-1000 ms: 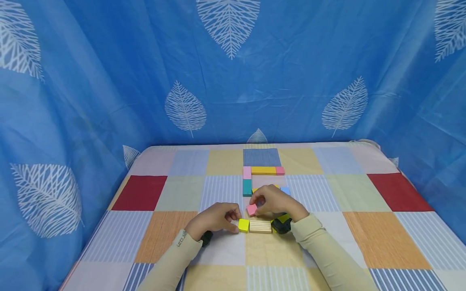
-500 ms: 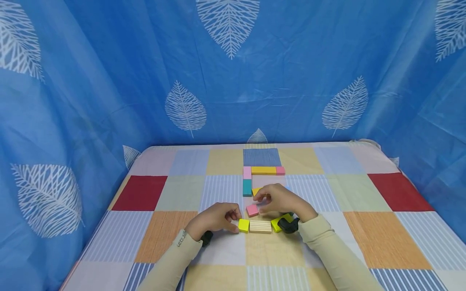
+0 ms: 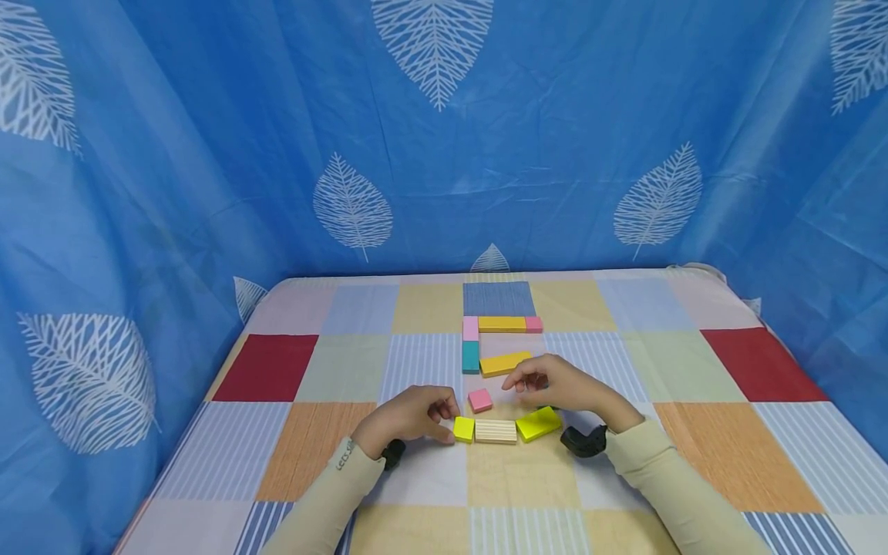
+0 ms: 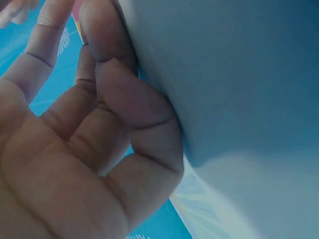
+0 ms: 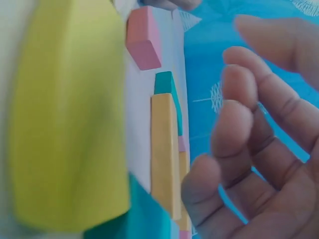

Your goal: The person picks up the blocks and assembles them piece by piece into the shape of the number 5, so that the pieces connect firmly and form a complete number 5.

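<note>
On the patchwork cloth, my left hand (image 3: 414, 416) rests beside a small yellow block (image 3: 464, 429), thumb tip right at its left side; its fingers are loosely bent around nothing. My right hand (image 3: 565, 383) hovers to the right of a small pink block (image 3: 479, 400), holding nothing, fingers relaxed and apart from it. In the front row, a ridged light-wood block (image 3: 496, 432) sits between the small yellow block and a longer, slanted yellow block (image 3: 539, 424). Low in the right wrist view, a teal block (image 5: 149, 214) shows, mostly hidden from the head view by my right hand.
Behind, an orange-yellow block (image 3: 506, 364) lies slightly slanted beside an upright-running teal block (image 3: 470, 357). A light pink block (image 3: 471, 328), a long orange-yellow block (image 3: 502, 324) and a small pink one (image 3: 533, 324) form a corner. Blue leaf-print curtain (image 3: 513, 154) surrounds the table.
My right hand has let go of the small pink block and drawn away to the right, uncovering the slanted yellow block and the orange-yellow one. My left hand has stayed put.
</note>
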Motion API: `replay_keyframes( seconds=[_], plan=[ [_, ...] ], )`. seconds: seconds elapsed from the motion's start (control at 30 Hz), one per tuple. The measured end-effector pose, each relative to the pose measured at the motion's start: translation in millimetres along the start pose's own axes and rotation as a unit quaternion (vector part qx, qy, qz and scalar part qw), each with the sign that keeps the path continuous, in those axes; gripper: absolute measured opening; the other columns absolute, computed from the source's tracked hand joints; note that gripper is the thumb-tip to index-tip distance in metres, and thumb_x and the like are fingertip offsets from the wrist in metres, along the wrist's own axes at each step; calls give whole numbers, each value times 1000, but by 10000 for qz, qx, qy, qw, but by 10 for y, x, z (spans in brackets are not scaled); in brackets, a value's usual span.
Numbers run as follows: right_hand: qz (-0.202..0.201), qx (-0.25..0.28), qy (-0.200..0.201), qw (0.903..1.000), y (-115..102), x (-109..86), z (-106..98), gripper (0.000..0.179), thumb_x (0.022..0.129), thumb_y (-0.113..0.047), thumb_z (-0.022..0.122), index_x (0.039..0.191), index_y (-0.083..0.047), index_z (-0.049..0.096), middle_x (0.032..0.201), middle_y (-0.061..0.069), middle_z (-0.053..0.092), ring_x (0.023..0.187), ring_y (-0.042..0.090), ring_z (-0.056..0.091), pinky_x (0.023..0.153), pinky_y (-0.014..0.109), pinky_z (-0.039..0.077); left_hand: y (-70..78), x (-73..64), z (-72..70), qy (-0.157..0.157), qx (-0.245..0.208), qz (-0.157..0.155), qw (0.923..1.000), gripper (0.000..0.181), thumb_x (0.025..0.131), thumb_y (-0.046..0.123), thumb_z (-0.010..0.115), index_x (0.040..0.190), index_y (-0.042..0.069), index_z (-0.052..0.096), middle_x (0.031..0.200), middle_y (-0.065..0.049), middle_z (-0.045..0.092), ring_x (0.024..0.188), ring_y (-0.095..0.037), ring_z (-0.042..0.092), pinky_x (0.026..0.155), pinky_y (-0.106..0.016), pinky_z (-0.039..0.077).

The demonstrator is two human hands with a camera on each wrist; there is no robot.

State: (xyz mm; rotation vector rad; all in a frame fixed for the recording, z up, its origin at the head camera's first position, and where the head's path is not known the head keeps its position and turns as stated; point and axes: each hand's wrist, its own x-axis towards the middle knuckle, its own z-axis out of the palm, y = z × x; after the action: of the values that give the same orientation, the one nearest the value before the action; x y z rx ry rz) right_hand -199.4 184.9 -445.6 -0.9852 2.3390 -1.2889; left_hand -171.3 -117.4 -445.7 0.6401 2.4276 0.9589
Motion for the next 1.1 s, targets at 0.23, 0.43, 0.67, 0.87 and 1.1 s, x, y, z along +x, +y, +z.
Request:
replay_keyframes(
  seconds=[0.23,0.43,0.67,0.87,1.1],
  plan=[
    [-142,272,201,9993,116,-232,-58,10,99,4,71,108,7,76,86,4,68,69,11,50,65,23,43,-13,6,3,-16,-42,17,10000,28,86,0,90,97,10,67,90,1,59,84,-16,53,76,-26,46],
    [-320,609,78,9976,304,-387,-102,13,102,6,67,112,10,74,82,9,66,64,11,48,62,23,44,-33,7,3,-45,-37,80,10000,28,86,0,90,98,10,67,90,1,59,84,-15,53,77,-26,46],
    [-168,733,-231,9969,411,-450,-143,20,96,4,75,115,11,74,73,14,53,64,12,44,60,25,37,-32,-2,8,-68,-54,51,9999,28,86,0,90,99,10,67,90,1,58,84,-15,53,75,-26,46],
    [-43,925,-511,9944,413,-472,-161,28,91,5,79,118,13,73,68,17,41,61,13,37,59,26,33,-25,-3,9,-98,-25,53,9999,28,87,0,90,100,10,67,90,0,58,84,-16,52,74,-26,45],
    [-224,953,-657,9930,443,-474,-159,27,92,6,77,119,13,74,65,18,36,58,15,34,59,26,36,-27,-7,-16,-118,112,159,9997,28,88,1,89,102,10,67,91,0,58,84,-16,52,76,-27,46]
  ],
)
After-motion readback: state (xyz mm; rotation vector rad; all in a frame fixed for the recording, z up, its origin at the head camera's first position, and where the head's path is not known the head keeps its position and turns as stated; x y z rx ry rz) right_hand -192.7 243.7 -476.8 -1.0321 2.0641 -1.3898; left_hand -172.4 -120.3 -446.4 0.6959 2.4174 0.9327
